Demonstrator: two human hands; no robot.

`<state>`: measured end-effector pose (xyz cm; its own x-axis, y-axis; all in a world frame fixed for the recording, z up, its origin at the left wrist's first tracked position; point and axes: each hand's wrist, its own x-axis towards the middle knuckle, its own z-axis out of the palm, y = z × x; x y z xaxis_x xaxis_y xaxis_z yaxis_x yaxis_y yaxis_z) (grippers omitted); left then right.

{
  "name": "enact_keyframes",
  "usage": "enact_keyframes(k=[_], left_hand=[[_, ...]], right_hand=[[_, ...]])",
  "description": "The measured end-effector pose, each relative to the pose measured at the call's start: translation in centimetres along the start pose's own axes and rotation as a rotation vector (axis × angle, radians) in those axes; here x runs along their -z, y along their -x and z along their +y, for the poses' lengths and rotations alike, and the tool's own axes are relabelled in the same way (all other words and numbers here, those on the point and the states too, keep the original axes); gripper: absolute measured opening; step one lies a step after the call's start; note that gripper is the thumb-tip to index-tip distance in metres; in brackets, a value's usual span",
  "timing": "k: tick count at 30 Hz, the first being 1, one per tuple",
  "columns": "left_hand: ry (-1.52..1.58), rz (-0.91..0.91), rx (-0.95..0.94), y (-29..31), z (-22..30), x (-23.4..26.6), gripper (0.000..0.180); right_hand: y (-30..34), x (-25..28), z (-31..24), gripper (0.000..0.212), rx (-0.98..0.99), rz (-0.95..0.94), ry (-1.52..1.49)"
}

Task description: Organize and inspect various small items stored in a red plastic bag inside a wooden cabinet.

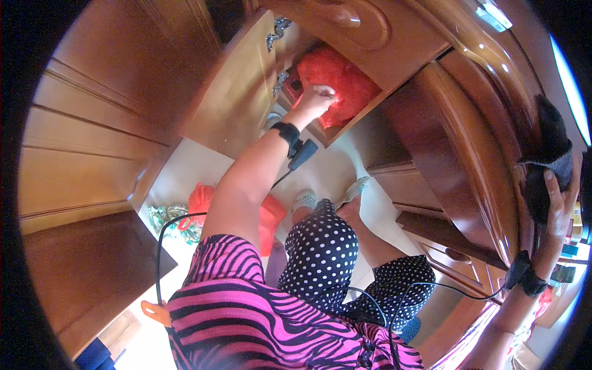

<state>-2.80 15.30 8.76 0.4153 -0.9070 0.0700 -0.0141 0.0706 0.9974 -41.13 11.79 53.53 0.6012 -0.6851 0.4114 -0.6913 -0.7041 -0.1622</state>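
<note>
My left hand reaches into an open wooden cabinet, its fingers closed on the near side of a bright red bag. The bag looks thin and crumpled and fills much of the compartment; what it contains is hidden. Off to the right, my right hand is wrapped round a bundle of dark cloth, beside the curved edge of the glossy wooden furniture. Each wrist wears a black band with a small device, and a cable runs from the right one.
The cabinet's door stands swung out on metal hinges, left of the opening. On the pale floor lie a red plastic bag and a patterned bundle. Wooden panels close in at left and right. Small items stand at the far right.
</note>
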Motion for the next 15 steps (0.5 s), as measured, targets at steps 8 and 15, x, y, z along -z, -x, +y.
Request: enact_keyframes(k=[8, 15], left_hand=[[-0.548, 0.128, -0.113, 6.9, -1.6, 0.4, 0.009], [-0.597, 0.211, -0.194, 4.2, -3.1, -0.5, 0.010]], right_hand=[[-2.2, -1.2, 3.1, 0.066, 0.053, -0.072, -0.214], [-2.2, -0.6, 3.8, 0.064, 0.094, -0.039, -0.134]])
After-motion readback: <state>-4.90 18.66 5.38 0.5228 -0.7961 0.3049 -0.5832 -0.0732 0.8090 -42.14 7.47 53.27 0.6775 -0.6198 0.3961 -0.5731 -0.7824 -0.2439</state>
